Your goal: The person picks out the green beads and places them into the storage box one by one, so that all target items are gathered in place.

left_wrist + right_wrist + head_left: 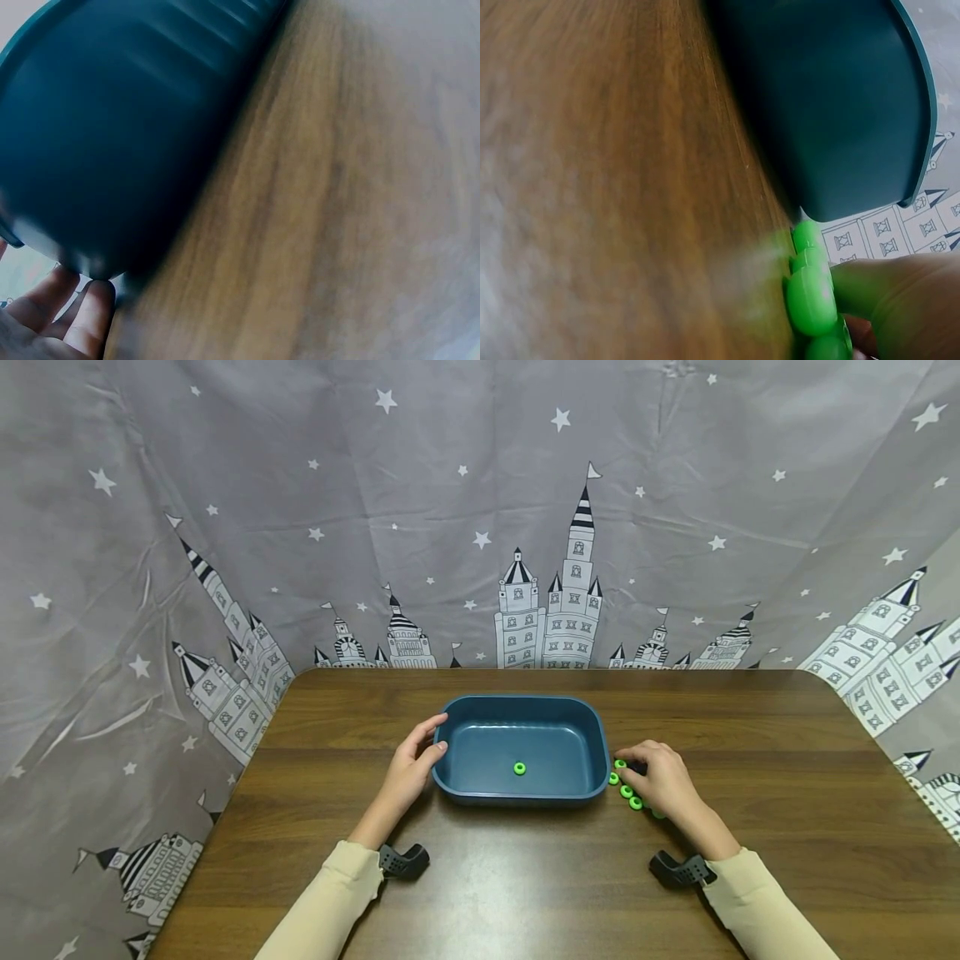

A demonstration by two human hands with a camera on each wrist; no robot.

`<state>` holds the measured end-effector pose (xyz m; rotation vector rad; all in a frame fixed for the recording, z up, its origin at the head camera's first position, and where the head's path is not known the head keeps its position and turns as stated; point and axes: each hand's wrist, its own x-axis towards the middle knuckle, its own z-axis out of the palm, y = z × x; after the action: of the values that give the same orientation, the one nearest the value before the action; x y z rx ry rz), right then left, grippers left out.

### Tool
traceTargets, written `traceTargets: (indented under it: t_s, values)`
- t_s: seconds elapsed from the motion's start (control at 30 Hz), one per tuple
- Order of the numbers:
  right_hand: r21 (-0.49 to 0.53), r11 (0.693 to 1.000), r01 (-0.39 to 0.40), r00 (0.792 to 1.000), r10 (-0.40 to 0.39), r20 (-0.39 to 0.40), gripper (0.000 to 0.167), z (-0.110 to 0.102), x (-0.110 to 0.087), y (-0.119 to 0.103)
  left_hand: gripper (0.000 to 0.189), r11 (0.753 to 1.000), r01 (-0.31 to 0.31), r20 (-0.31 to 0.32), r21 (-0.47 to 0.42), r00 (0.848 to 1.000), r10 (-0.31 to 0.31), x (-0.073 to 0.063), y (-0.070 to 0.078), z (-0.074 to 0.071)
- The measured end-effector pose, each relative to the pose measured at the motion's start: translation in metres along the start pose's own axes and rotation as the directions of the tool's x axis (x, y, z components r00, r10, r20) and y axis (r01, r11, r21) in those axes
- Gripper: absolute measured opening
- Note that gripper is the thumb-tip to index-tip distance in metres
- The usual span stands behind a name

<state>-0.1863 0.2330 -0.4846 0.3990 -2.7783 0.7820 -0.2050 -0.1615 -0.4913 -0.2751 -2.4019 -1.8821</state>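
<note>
A dark blue rectangular basin (525, 798) stands on the table, with one small bright green ring (520, 768) lying in it. My left hand (409, 767) holds the basin's left end, thumb and a fingertip at the rim; the left wrist view shows more fingertips against the outer wall. Beside the basin's right end, my right hand (662, 779) has thumb and index finger around a green ring (620, 764). Several more green rings (635, 803) lie on the table near that hand, some partly hidden under it. The right wrist view shows green rings (811, 300) right against the thumb.
The brown wooden table (517, 885) reaches back to a grey curtain (450, 435) printed with castles and stars. Black wrist devices (405, 862) are worn on both arms, below light yellow sleeves.
</note>
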Motion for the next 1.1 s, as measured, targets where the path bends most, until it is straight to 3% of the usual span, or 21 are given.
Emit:
traceTargets:
  t_s: [0.87,1.1]
  values:
    - [0.029,0.999,-0.013,0.999,0.014,-0.037,0.017,-0.004,0.002,-0.001,0.045,1.0,0.027,0.013,0.008,1.0,-0.027,-0.001,0.005,0.0]
    - [0.035,0.999,0.04,0.993,-0.036,-0.114,0.02,-0.011,0.003,-0.006,0.045,1.0,0.024,0.014,0.004,1.0,-0.025,-0.001,0.005,0.0]
